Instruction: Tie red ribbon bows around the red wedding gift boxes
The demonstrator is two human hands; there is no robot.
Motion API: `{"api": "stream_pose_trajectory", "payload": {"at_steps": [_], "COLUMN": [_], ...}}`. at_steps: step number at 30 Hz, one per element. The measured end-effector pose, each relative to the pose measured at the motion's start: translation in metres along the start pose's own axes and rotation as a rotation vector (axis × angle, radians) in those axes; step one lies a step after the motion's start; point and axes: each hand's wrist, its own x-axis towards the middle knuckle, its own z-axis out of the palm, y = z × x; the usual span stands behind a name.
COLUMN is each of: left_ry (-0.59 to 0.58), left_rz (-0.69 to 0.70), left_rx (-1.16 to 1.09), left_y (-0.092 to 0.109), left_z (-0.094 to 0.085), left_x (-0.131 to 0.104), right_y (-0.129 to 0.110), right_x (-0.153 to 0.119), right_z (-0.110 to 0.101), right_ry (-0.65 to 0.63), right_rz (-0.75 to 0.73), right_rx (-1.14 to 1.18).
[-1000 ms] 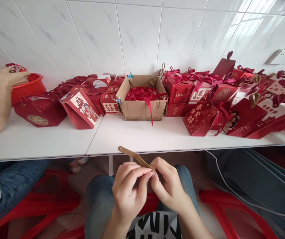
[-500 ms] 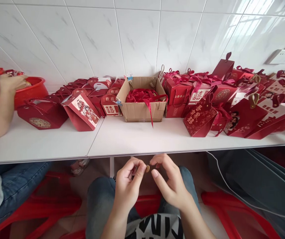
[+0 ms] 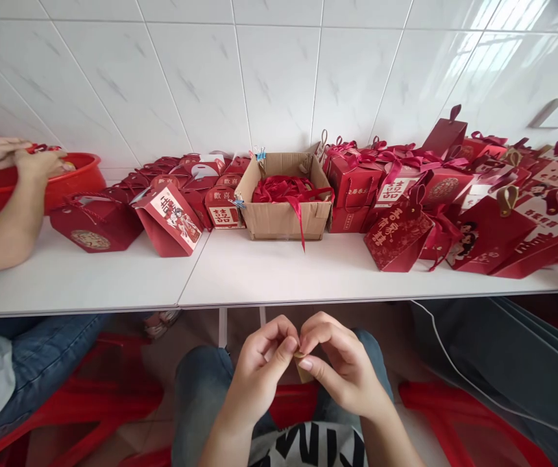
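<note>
Over my lap, just below the table's front edge, my left hand and my right hand meet fingertip to fingertip. Both are closed in a pinch on a small gold-tan strip. Its flat lower end hangs below the fingertips, while the upper part is mostly covered by them. Beyond the hands, a cardboard box on the table holds a heap of dark red ribbon, one tail of which drapes over the front side.
Red gift boxes stand left of the carton, and many more with loops and bows fill the right. At far left another person's hands work over a red basin. A white cable hangs at right.
My right hand has come in to the left and its spread fingers have closed on the strip. More of the strip shows below my fingertips. The view has shifted slightly left.
</note>
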Motion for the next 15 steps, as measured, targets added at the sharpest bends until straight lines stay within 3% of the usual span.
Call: {"api": "stream_pose_trajectory", "payload": {"at_steps": [5, 10, 13, 15], "left_ry": [0.054, 0.289, 0.580, 0.929], "left_rz": [0.029, 0.108, 0.259, 0.466], "left_rx": [0.007, 0.180, 0.397, 0.592], "left_y": [-0.004, -0.012, -0.007, 0.007], "left_z": [0.001, -0.001, -0.037, -0.080], "left_x": [0.002, 0.002, 0.024, 0.052], "right_y": [0.003, 0.014, 0.018, 0.019], "right_x": [-0.001, -0.001, 0.000, 0.001], "right_z": [0.003, 0.008, 0.006, 0.004], "right_ry": [0.036, 0.110, 0.146, 0.169], "right_rz": [0.080, 0.204, 0.215, 0.197], "right_rx": [0.094, 0.237, 0.260, 0.267]}}
